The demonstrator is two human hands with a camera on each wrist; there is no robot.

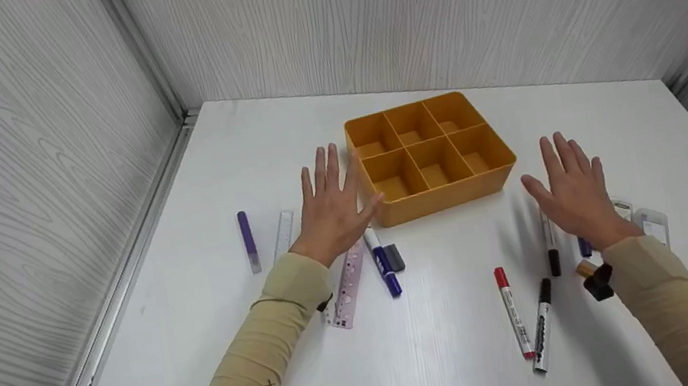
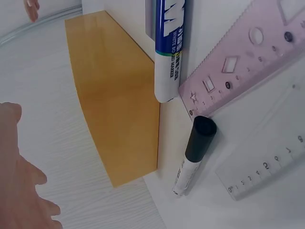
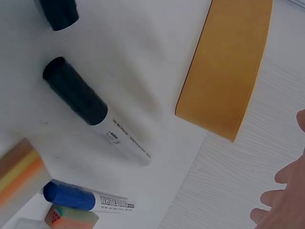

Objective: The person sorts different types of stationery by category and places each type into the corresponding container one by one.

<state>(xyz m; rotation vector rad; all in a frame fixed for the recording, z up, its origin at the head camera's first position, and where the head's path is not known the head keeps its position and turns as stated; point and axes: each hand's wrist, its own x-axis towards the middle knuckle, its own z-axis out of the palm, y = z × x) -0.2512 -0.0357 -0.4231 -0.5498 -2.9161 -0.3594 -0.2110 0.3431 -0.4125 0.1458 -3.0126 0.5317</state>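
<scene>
My left hand point(image 1: 332, 217) hovers with spread fingers at the left side of an orange divided box point(image 1: 448, 198), overlapping its edge in the head view. Beneath that hand lie a pink ruler point(image 1: 350, 285), a clear ruler point(image 1: 283, 231) and a blue-and-white marker point(image 1: 384, 265). The left wrist view adds a black-capped marker point(image 2: 191, 155), mostly hidden from the head camera. To the right of the box, my right hand point(image 1: 576, 197) is raised, fingers extended and holding nothing. Below it are a black-capped whiteboard marker point(image 1: 553, 253) and a blue-capped one point(image 3: 71, 195).
A purple pen point(image 1: 248, 241) lies at the left, and a dark grey block point(image 1: 395, 258) beside the blue marker. Near the front are a red marker point(image 1: 513, 312) and a black marker point(image 1: 543, 327). A striped block point(image 3: 21, 179) lies at the right. Panel walls surround the table.
</scene>
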